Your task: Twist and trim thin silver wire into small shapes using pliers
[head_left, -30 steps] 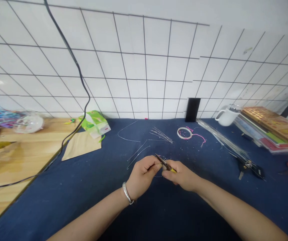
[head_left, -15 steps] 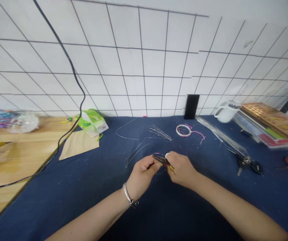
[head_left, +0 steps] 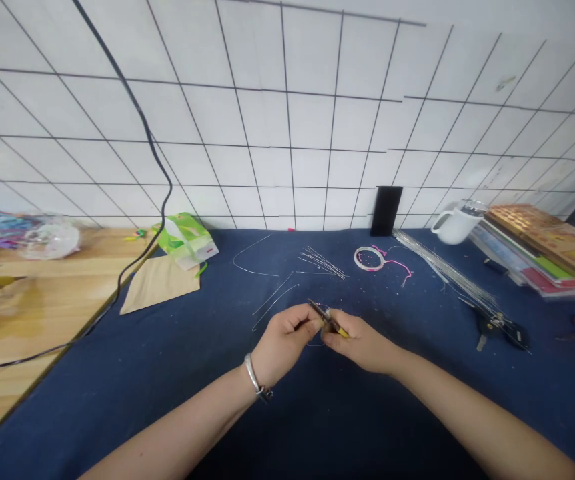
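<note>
Lying beyond the pliers: loose wires, white ring.

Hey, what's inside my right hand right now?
Your right hand holds pliers; the dark nose and part of the yellow handle show. The rest of the handles, and anything else in your palm, is hidden by your fingers.

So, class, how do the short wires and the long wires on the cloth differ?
The long wires stretch much farther than the short wires. The short wires lie left of the white ring, the long wires right of it. The short wires fan out; the long wires run mostly side by side. Both look thin and silvery and lie on the blue cloth.
</note>
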A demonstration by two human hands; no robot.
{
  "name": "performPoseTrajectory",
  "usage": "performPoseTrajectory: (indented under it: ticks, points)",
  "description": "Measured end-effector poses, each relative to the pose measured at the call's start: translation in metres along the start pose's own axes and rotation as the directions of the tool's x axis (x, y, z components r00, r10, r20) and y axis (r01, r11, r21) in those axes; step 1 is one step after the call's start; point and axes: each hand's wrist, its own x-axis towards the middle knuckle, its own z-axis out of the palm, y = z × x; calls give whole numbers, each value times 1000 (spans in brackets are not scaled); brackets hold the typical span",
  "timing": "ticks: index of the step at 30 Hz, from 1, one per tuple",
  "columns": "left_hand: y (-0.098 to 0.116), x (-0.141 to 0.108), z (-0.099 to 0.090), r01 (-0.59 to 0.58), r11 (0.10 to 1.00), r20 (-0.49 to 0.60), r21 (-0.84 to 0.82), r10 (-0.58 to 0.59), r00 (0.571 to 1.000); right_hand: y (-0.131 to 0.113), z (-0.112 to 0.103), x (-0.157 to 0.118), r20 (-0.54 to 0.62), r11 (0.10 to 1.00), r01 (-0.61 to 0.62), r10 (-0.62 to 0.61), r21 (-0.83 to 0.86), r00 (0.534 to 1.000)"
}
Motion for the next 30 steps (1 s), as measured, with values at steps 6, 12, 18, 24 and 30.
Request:
performPoseTrajectory:
  ticks: [6, 12, 18, 24, 30]
  points:
    - [-3, 1, 0, 16, 1000, 12, -13, -16, 1000, -1, 6, 0, -101, 972, 8, -32, -236, 994]
    - [-2, 1, -1, 6, 1000, 24, 10, -7, 1000, 5, 10, -1, -138, 963, 8, -47, -268, 989]
    - [-1, 0, -2, 9, 999, 14, 36, -9, 1000, 10, 7, 0, -104, 954, 41, -75, -297, 992]
    - [1, 1, -3, 17, 999, 29, 33, -18, 999, 10, 6, 0, -86, 943, 66, -99, -325, 991]
    - [1, 1, -4, 4, 1000, 40, 30, -6, 999, 10, 7, 1, -98, 934, 73, -114, -349, 989]
